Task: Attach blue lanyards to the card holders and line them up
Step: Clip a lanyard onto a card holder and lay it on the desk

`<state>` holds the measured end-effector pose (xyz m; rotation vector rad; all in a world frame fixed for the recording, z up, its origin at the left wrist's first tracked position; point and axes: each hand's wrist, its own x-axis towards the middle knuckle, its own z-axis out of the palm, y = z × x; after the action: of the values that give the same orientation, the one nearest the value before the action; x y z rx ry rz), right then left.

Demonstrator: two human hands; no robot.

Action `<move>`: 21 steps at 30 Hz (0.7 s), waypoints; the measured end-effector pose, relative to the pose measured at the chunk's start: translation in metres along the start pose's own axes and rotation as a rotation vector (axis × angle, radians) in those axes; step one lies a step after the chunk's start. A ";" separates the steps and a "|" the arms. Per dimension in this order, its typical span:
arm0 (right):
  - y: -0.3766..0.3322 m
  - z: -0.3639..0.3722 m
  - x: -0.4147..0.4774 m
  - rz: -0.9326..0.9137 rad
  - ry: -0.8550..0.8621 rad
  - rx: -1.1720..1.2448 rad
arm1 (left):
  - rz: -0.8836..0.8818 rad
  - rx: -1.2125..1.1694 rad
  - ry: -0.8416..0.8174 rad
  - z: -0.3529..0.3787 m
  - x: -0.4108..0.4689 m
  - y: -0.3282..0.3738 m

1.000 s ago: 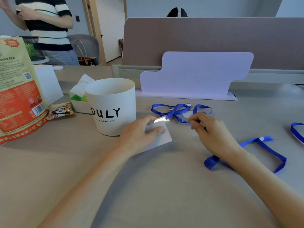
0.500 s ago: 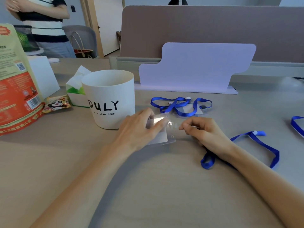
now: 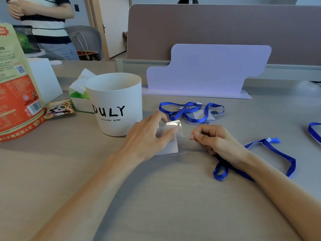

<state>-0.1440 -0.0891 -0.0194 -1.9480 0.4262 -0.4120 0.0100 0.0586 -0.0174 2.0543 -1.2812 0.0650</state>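
A clear card holder [image 3: 173, 146] with a white card inside lies flat on the desk beside the white cup. My left hand [image 3: 149, 134] presses down on it with straight fingers. My right hand [image 3: 215, 140] sits just right of the holder, its fingers curled and pinching at the end of a blue lanyard [image 3: 271, 150]. That strap runs under my wrist and loops out to the right. The clip itself is hidden by my fingers. Behind my hands lies a second blue lanyard [image 3: 191, 110], tangled on another clear holder [image 3: 199, 117].
A white cup [image 3: 116, 105] lettered DULY stands left of my hands, with a tissue box [image 3: 78, 91], a snack packet [image 3: 59, 108] and a large orange bag [image 3: 15, 91] beyond it. A lilac divider [image 3: 205, 70] stands behind. A third blue strap [image 3: 314, 131] lies at the right edge. A person [image 3: 41, 23] stands at the back left.
My right hand came back from the far lanyard toward me and now pinches at the near holder's right edge. My left hand stayed on that holder, sliding slightly nearer.
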 end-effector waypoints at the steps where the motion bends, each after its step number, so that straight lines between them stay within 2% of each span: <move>1: 0.000 0.000 0.000 0.007 0.001 0.004 | 0.002 0.001 0.006 0.000 0.000 -0.001; 14: -0.005 -0.002 -0.002 0.068 -0.047 0.012 | -0.006 0.004 -0.005 -0.003 0.000 -0.002; 21: -0.007 0.002 -0.004 0.015 -0.043 0.029 | 0.049 -0.029 -0.074 0.005 -0.001 -0.003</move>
<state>-0.1462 -0.0834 -0.0143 -1.9206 0.4049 -0.3645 0.0104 0.0572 -0.0224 2.0175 -1.3701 -0.0067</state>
